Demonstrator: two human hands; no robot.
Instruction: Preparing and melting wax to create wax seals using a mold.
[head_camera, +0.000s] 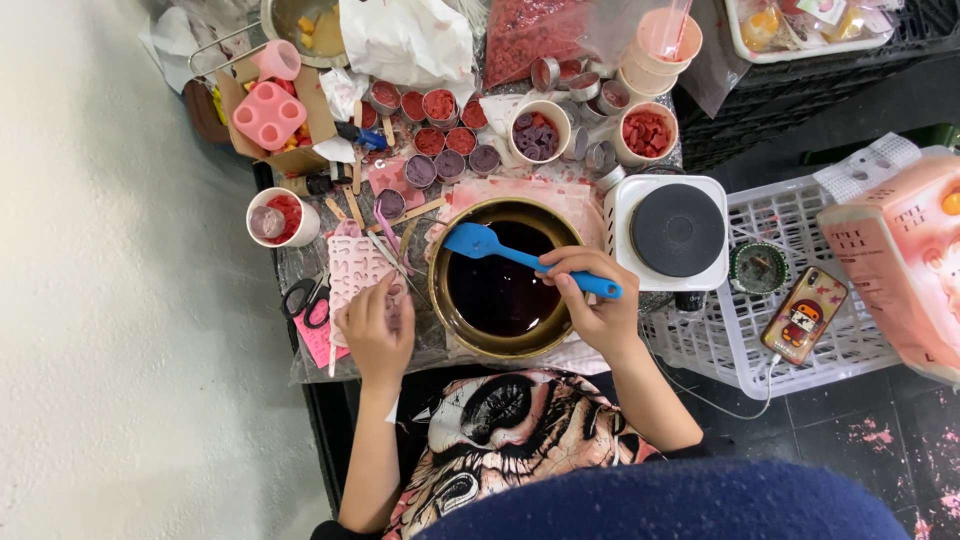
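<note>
My right hand (592, 300) grips the handle of a blue spatula (500, 247), whose blade hangs over the dark liquid in a round brass-coloured pot (455, 240). My left hand (377, 328) rests to the left of the pot, its fingers on a pale pink silicone mould (355, 265) with small cavities. I cannot tell whether the fingers pinch anything. Both hands are over a low, cluttered table.
A white single hotplate (678, 232) stands right of the pot, by a white plastic crate (790, 280) holding a phone (805, 315). Scissors (305, 297), wooden sticks, several small tins and cups of red and purple wax (447, 135) crowd the back. A pink mould (267, 114) sits far left.
</note>
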